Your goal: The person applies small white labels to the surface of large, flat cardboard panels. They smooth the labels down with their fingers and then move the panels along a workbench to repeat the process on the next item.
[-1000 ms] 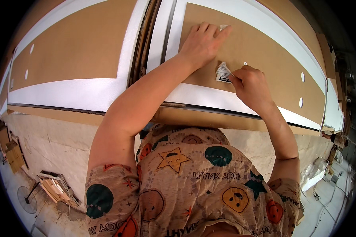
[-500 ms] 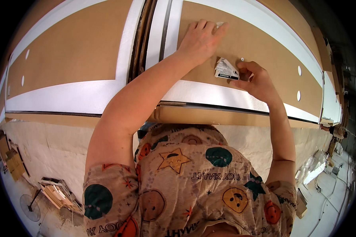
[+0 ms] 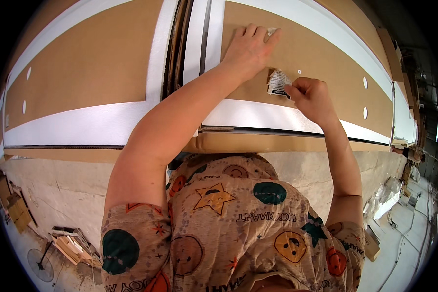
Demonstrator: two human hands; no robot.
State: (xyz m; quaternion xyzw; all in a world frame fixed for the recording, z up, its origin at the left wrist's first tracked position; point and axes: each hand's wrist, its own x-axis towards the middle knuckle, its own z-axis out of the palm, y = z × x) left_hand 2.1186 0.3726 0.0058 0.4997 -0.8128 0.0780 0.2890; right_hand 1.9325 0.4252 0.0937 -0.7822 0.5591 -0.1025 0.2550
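A torn white paper label (image 3: 277,82) with a black band sits on the brown face of a white-bordered panel (image 3: 336,63). At its right edge my right hand (image 3: 312,100) is closed, thumb and fingers pinching the paper. Farther out, my left hand (image 3: 250,51) rests on the same panel with its fingers curled. A small pale scrap of paper (image 3: 271,31) shows between its thumb and forefinger, partly hidden by them.
A similar brown panel with white borders (image 3: 87,63) lies to the left, across a dark gap. White oval spots (image 3: 365,113) mark the right panel. Below on the floor stand a fan (image 3: 40,265), stacked wooden pieces (image 3: 75,246) and plastic-wrapped items (image 3: 387,197).
My right hand has closed from a loose, spread grip onto the label's right edge, and the label looks more folded there. The left hand stays nearly in place.
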